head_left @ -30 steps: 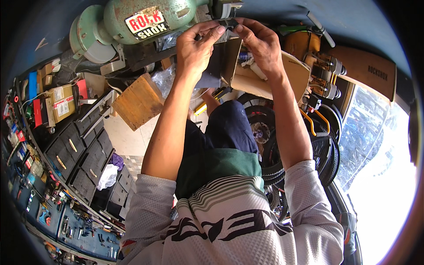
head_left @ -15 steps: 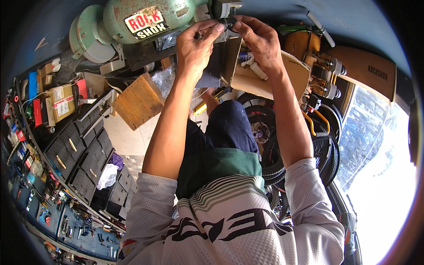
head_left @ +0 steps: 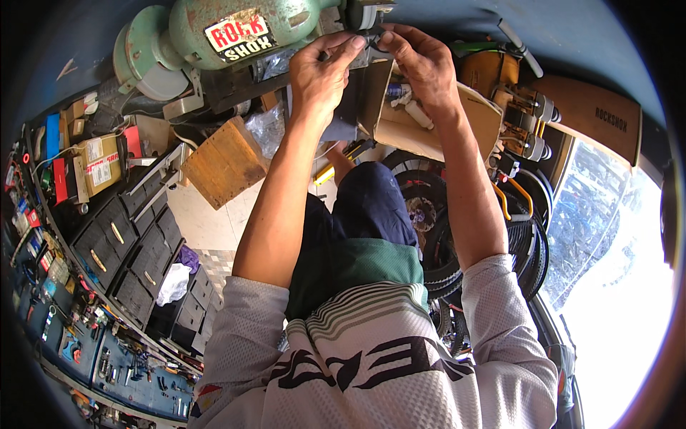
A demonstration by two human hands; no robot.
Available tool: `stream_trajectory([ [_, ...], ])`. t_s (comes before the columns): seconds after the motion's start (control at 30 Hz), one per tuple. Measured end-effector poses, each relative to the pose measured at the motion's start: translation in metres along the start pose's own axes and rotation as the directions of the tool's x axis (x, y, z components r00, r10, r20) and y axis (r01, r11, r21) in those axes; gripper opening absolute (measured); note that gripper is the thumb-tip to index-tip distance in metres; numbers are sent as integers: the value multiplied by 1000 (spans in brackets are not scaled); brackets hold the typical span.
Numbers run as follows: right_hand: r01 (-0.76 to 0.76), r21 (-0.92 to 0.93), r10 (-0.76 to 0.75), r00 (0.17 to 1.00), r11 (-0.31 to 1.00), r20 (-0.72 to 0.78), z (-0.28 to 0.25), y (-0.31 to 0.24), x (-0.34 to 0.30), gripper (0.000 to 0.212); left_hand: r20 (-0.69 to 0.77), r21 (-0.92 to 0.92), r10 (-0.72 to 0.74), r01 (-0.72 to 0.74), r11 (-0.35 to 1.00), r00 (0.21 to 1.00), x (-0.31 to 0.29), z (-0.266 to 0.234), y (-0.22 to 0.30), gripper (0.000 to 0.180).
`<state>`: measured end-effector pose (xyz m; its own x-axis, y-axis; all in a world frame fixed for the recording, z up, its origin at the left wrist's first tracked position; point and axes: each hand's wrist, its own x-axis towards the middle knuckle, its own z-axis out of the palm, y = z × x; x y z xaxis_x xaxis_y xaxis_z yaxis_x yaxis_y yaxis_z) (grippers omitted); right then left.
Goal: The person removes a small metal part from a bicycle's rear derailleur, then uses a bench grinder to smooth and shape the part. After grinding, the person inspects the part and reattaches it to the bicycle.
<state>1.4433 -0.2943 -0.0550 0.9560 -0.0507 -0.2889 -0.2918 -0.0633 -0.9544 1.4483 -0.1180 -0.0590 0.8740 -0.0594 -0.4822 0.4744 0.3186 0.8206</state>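
Evidently, the green grinder (head_left: pixel 196 32) at the upper left was rounded, worn metal, while the open cardboard box (head_left: pixel 443 137) right of centre had flat, matte walls. Near the top edge, the left hand (head_left: pixel 319 77) and right hand (head_left: pixel 429 71) pinched narrowly on a small dark piece (head_left: pixel 371 32). It looked light, possibly stiff, best gripped by its ends; its exact shape was unclear.

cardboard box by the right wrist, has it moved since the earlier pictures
No: the cardboard box sits in the same place relative to the green grinder.
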Motion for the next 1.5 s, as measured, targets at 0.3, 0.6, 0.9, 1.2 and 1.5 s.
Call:
stream_trajectory([
  [0.3,-11,1,11,1000,1000,5,1,-1,3,45,-17,-32,-34,34,999,999,2,0,-2,32],
  [0.6,-20,33,20,1000,999,8,1,1,6,43,-53,-13,-56,55,998,997,2,4,-3,34],
  [0.9,-30,48,30,1000,998,3,2,2,6,42,-80,-36,-64,62,997,995,4,4,-8,31],
  [1.2,-59,26,60,998,998,-18,1,6,9,45,-101,-43,-62,58,997,993,7,5,-12,32],
  [1.5,-71,69,72,997,995,-9,2,6,9,44,-118,-71,-6,-2,997,993,8,8,-17,33],
])
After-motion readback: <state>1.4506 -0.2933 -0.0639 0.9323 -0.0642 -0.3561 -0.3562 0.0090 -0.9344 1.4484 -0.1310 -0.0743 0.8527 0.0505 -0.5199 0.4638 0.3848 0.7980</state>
